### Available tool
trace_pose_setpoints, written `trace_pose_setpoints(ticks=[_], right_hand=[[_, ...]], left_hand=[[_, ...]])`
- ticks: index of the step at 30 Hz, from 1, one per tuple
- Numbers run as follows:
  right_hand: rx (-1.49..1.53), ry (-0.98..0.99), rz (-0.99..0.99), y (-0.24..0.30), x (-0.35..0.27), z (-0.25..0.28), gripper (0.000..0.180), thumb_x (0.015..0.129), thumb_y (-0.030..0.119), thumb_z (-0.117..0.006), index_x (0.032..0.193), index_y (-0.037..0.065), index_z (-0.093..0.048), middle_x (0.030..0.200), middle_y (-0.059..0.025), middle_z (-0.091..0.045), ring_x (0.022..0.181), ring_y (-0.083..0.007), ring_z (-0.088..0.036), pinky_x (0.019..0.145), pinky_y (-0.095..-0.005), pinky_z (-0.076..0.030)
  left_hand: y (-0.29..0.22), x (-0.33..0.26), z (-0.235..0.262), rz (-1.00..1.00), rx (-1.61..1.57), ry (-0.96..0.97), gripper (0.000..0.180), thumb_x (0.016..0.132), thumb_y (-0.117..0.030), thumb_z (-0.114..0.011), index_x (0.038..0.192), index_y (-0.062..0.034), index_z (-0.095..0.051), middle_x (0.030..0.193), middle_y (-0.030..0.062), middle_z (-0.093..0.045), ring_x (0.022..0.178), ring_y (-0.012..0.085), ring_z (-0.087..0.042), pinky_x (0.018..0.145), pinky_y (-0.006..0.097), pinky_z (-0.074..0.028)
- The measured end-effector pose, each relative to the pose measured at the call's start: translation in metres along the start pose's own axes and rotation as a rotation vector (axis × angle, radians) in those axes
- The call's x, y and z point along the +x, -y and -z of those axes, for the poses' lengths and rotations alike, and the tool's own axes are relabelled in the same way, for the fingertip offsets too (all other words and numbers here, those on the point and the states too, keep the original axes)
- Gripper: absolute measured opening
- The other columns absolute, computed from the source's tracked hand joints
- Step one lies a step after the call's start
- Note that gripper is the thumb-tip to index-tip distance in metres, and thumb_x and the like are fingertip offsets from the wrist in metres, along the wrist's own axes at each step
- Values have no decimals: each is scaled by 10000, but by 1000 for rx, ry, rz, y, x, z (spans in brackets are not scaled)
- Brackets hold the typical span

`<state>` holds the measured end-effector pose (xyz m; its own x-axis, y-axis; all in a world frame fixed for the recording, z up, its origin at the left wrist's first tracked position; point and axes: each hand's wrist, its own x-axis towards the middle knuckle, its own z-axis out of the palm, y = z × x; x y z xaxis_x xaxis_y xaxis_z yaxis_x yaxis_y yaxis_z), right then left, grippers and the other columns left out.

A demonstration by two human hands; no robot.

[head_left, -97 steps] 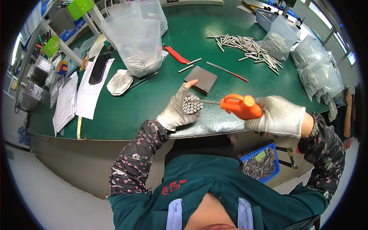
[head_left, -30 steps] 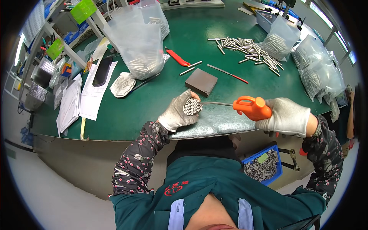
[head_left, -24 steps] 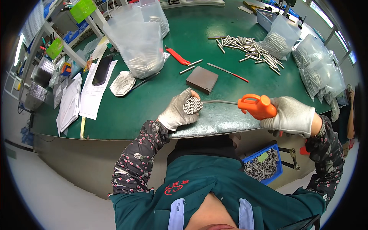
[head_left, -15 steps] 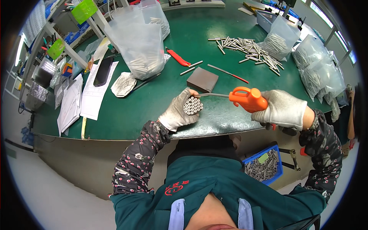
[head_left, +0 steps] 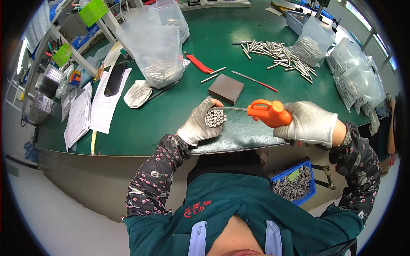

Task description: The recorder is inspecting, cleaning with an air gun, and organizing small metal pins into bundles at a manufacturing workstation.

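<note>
My left hand point(head_left: 198, 124), in a pale work glove, is closed around a bundle of metal pins point(head_left: 215, 118), whose round ends face up. In my gloved right hand point(head_left: 311, 123) is an orange air blow gun point(head_left: 270, 113) with a long thin metal nozzle point(head_left: 235, 109). The nozzle points left, and its tip is at the far edge of the bundle, close to my left fingers; whether it touches the pins I cannot tell. Just beyond my left hand a dark rectangular block point(head_left: 226, 88) lies on the green table point(head_left: 166, 121).
Loose metal pins point(head_left: 277, 55) lie heaped at the far right, near bags of pins point(head_left: 354, 77). Beyond my left hand are a red utility knife point(head_left: 198, 62), a red-handled file point(head_left: 255, 81) and a plastic bag point(head_left: 153, 55). A blue bin of pins point(head_left: 313, 187) sits below the table edge.
My right hand has moved a little left and slightly nearer to me with the blow gun, taking its nozzle along the bundle. My left hand and the pins have stayed in place.
</note>
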<state>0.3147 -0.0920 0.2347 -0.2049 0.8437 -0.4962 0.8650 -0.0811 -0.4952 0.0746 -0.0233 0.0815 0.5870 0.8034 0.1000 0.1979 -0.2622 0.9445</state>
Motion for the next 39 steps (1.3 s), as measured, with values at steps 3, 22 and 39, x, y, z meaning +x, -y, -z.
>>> trace_pose_setpoints(ticks=[3, 22, 39], right_hand=[[-11, 10, -21, -2, 0, -2, 385, 719, 352, -612, 875, 0, -606, 599, -132, -598, 561, -258, -605, 579, -350, -472], [74, 49, -65, -9, -24, 0, 415, 719, 374, -624, 904, 2, -615, 633, -142, -610, 597, -253, -621, 600, -341, -481], [459, -150, -45, -66, -18, 28, 337, 754, 328, -646, 880, 20, -590, 761, -43, -640, 658, -124, -603, 571, -250, -466]], left_hand=[[-1, 0, 0, -26, 18, -19, 535, 616, -36, -696, 1099, -40, -466, 981, 25, -465, 852, 87, -488, 784, 223, -426], [2, -3, -1, 19, -81, 15, 445, 635, 17, -683, 1020, -49, -471, 858, -6, -523, 774, 68, -526, 715, 203, -456], [5, 0, -4, 62, -93, -42, 423, 599, -36, -704, 966, -54, -495, 810, -6, -544, 734, 77, -517, 674, 222, -437]])
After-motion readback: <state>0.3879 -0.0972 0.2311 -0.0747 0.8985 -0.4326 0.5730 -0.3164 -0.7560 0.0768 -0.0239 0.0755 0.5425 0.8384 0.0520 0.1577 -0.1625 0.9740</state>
